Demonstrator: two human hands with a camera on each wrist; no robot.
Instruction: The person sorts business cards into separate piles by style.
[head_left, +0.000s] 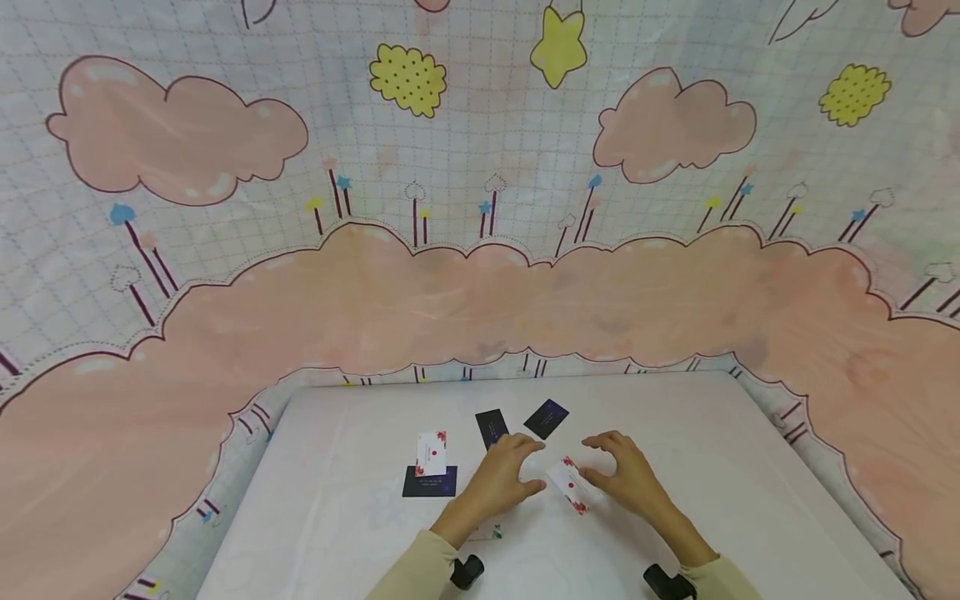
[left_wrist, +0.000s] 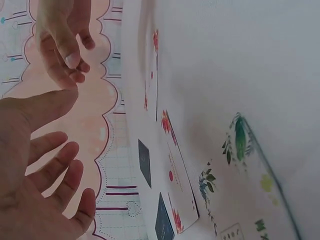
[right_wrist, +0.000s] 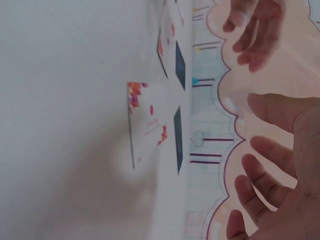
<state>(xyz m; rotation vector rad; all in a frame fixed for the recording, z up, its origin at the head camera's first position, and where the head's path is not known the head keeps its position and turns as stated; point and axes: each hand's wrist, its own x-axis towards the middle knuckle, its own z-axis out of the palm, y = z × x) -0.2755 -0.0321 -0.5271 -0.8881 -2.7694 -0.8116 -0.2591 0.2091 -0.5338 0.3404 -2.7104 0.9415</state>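
In the head view, the slanted white card with red flowers (head_left: pixel 567 483) lies on the bench (head_left: pixel 315 500), between the two hands. Left of it is the left hand (head_left: pixel 501 477), its grip slack and empty; right of it is the right hand (head_left: pixel 628 475), fingers bent loosely round nothing. Further left of the slanted card, an upright white card (head_left: pixel 431 452) partly covers a wide dark card (head_left: pixel 420 485). Beyond the slanted card lies a far dark card (head_left: pixel 547 418); beyond it and to the left is a second dark card (head_left: pixel 491 425), its near end hidden by the left hand. Judging by this layout, the work looks partway along: one white-over-dark overlap is made, while the slanted card and far dark card lie single, with no card lifted.

The left wrist view shows both hands above the bench, holding nothing. A leafy card (left_wrist: pixel 250 170) lies well apart from what is probably the slanted card. Another flowered card (left_wrist: pixel 177 175) lies between them; I cannot surely match it in the head view.

In the right wrist view, what is probably the slanted card lies flat, out of either grip, with dark cards beyond it.
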